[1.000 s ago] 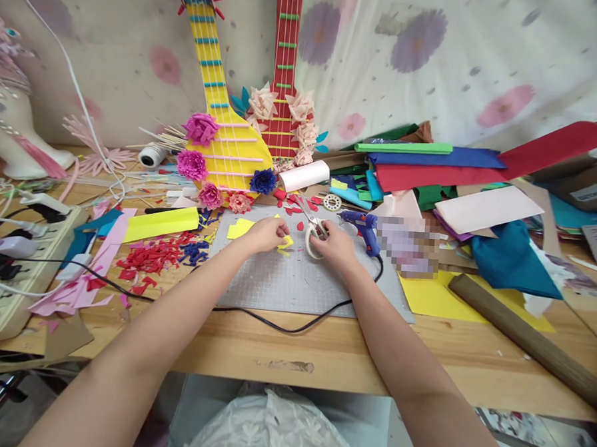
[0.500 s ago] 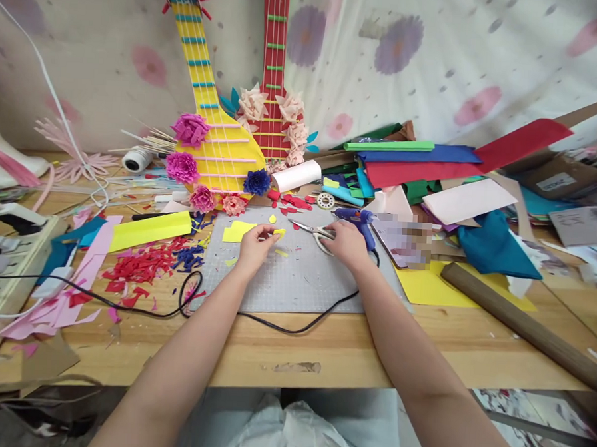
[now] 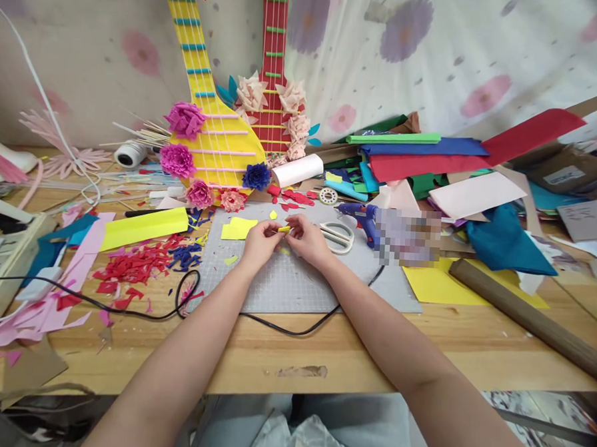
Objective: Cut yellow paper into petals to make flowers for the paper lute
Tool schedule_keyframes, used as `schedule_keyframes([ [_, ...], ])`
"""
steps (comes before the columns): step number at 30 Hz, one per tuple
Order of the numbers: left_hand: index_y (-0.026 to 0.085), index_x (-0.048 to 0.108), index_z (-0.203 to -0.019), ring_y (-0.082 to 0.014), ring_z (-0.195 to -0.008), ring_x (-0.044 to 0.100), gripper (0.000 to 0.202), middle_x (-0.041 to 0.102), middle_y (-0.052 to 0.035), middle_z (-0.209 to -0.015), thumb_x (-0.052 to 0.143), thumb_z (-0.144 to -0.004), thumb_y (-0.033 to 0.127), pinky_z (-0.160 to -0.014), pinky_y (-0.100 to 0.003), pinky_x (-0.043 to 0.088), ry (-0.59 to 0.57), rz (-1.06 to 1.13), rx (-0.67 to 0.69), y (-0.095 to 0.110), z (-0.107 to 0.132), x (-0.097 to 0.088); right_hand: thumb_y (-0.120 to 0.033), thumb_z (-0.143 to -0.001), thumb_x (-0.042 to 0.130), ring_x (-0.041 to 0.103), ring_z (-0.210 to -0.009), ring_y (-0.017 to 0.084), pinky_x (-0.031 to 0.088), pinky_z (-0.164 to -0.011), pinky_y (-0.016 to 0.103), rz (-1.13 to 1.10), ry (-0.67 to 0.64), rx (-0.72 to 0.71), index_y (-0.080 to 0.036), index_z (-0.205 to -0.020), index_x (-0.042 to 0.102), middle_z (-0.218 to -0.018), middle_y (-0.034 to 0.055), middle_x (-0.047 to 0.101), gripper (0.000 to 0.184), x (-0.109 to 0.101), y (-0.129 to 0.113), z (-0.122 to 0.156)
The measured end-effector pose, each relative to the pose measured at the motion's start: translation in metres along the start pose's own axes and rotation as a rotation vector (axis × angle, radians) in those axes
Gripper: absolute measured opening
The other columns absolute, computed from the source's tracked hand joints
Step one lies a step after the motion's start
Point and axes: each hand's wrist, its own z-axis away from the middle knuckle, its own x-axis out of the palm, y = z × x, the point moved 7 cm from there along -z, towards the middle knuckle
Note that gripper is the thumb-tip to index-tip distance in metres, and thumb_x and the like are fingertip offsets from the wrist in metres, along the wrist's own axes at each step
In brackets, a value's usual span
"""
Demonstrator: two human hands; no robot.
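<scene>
Between the fingertips of both hands is a small piece of yellow paper [image 3: 283, 229]. My left hand [image 3: 261, 245] pinches it from the left, and my right hand [image 3: 305, 240] closes on it from the right. The scissors [image 3: 338, 237] lie on the grey cutting mat [image 3: 295, 293], their blades partly hidden behind my right hand. Another small yellow cutout [image 3: 273, 215] rests just beyond the fingers. Yellow paper sheets [image 3: 238, 228] lie left of my left hand.
A blue glue gun [image 3: 363, 220] lies right of the scissors, its black cord [image 3: 293, 332] looping across the mat's front. Behind stand a yellow paper instrument [image 3: 227, 143] and a red one [image 3: 274, 69]. Red paper scraps [image 3: 139, 265] are heaped at left; a brown roll [image 3: 524, 319] lies at right.
My right hand has left the scissors, which now lie on the mat, and moved left to the yellow paper piece in my left hand. The view has shifted slightly.
</scene>
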Motion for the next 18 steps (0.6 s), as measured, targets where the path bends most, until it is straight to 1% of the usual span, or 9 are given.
schedule_keyframes([
  [3, 0.015, 0.06, -0.074, -0.0111, -0.057, 0.054, 0.017, 0.06, -0.0009, -0.065, 0.067, -0.064, 0.028, -0.044, -0.021, 0.045, 0.004, -0.116, 0.036, 0.0005, -0.0014, -0.0002, -0.015, -0.068, 0.053, 0.055, -0.063, 0.01, 0.045, -0.063, 0.024, 0.027, 0.028, -0.001, -0.019, -0.091, 0.053, -0.079, -0.0004, 0.062, 0.023, -0.0017, 0.0028, 0.0009],
  [5, 0.016, 0.062, -0.078, -0.0119, -0.059, 0.056, 0.015, 0.062, -0.002, -0.069, 0.064, -0.066, 0.025, -0.045, -0.021, 0.045, 0.002, -0.197, 0.052, 0.001, -0.0017, -0.001, -0.015, -0.068, 0.053, 0.055, -0.065, 0.011, 0.045, -0.064, 0.024, 0.043, 0.035, 0.006, -0.019, -0.087, 0.053, -0.076, -0.0009, 0.062, 0.019, -0.002, 0.0037, 0.0007],
  [9, 0.017, 0.063, -0.087, -0.0122, -0.065, 0.058, 0.02, 0.066, -0.0032, -0.081, 0.062, -0.067, 0.018, -0.057, -0.024, 0.049, 0.006, -0.342, 0.117, 0.0055, -0.0019, -0.0034, -0.014, -0.068, 0.053, 0.055, -0.063, 0.01, 0.044, -0.063, 0.024, 0.058, 0.02, 0.012, -0.019, -0.086, 0.053, -0.076, -0.0008, 0.063, 0.018, -0.0003, 0.0027, -0.0004],
  [12, 0.017, 0.063, -0.087, -0.0123, -0.069, 0.06, 0.02, 0.067, -0.003, -0.083, 0.059, -0.067, 0.014, -0.066, -0.026, 0.05, 0.007, -0.391, 0.123, 0.0058, -0.0026, -0.0046, -0.014, -0.068, 0.054, 0.056, -0.063, 0.011, 0.044, -0.063, 0.024, 0.075, 0.006, 0.006, -0.02, -0.089, 0.052, -0.077, -0.0006, 0.063, 0.022, 0.0002, 0.0012, -0.0003],
  [18, 0.017, 0.062, -0.085, -0.0127, -0.068, 0.06, 0.018, 0.067, -0.003, -0.081, 0.059, -0.067, 0.013, -0.069, -0.028, 0.05, 0.011, -0.43, 0.1, 0.0021, -0.0034, -0.0054, -0.014, -0.067, 0.055, 0.056, -0.064, 0.01, 0.046, -0.063, 0.025, 0.062, -0.006, -0.009, -0.019, -0.091, 0.05, -0.083, 0.0012, 0.064, 0.025, 0.0001, 0.0018, 0.001],
])
